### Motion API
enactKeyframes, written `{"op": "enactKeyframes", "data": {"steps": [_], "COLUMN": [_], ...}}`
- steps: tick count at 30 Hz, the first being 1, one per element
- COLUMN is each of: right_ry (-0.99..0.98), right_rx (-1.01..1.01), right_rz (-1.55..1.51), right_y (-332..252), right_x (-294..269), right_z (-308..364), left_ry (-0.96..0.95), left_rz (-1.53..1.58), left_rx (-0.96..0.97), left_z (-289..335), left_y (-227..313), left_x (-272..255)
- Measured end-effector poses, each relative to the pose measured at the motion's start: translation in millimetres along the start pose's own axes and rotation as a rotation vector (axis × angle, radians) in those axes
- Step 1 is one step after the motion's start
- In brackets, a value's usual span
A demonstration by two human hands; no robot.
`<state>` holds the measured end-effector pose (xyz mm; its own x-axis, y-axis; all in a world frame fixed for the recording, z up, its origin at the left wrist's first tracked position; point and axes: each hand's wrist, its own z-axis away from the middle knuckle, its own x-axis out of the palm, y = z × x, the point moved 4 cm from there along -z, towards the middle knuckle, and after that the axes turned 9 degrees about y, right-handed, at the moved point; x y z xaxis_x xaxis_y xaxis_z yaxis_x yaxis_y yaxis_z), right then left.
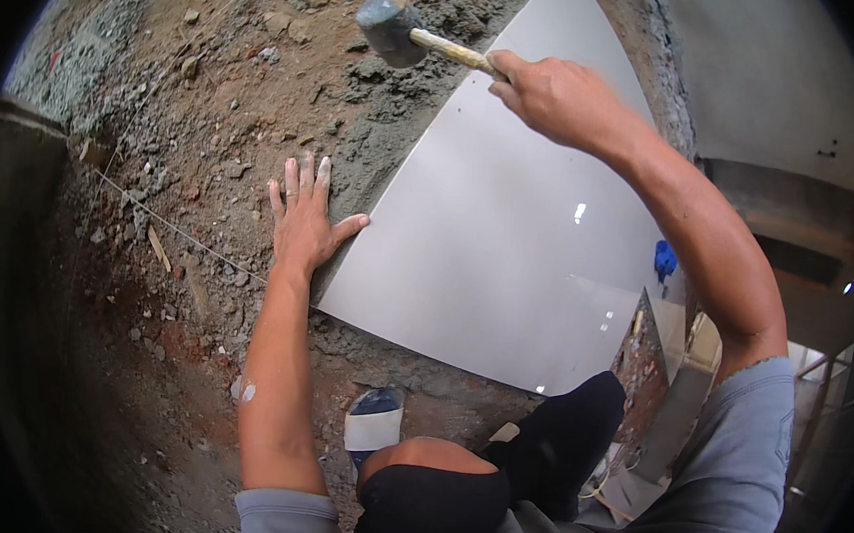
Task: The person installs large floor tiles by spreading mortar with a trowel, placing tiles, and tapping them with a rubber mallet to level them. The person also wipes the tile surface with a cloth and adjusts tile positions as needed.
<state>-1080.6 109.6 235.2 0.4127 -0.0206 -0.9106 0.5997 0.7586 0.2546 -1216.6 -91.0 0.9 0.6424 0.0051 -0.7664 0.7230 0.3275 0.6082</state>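
Note:
A large glossy light-grey tile (488, 241) lies on the ground in front of me, its left edge bordering a strip of wet grey mortar (388, 115). My right hand (558, 97) grips the wooden handle of a rubber mallet (388, 28). The mallet's dark head is raised toward the far left, past the tile's left edge. My left hand (307, 217) is spread out at that edge, palm down. Its thumb reaches the tile's rim, while the other fingers point away over the dirt and mortar.
Brown, stony soil (212, 83) covers the left side. A thin string (177, 226) runs across it toward my left wrist. At right are a blue object (664, 259) and a grey wall (776, 83). My sandalled foot (374, 425) stands below the tile's near edge.

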Motion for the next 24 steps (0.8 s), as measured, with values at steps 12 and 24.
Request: {"op": "enactKeyframes", "data": {"steps": [12,24], "right_ry": [-0.319,-0.19], "right_rx": [0.372,0.96], "right_rz": [-0.665,-0.864], "right_y": [-21,-29], "right_x": [110,206], "right_z": [347,547], "left_ry": [0.022,0.254], "left_rz": [-0.071,-0.555], "left_rx": [0.041,0.473], "left_z": [-2,-27], "left_y": [-4,102], "left_x": [7,51]}}
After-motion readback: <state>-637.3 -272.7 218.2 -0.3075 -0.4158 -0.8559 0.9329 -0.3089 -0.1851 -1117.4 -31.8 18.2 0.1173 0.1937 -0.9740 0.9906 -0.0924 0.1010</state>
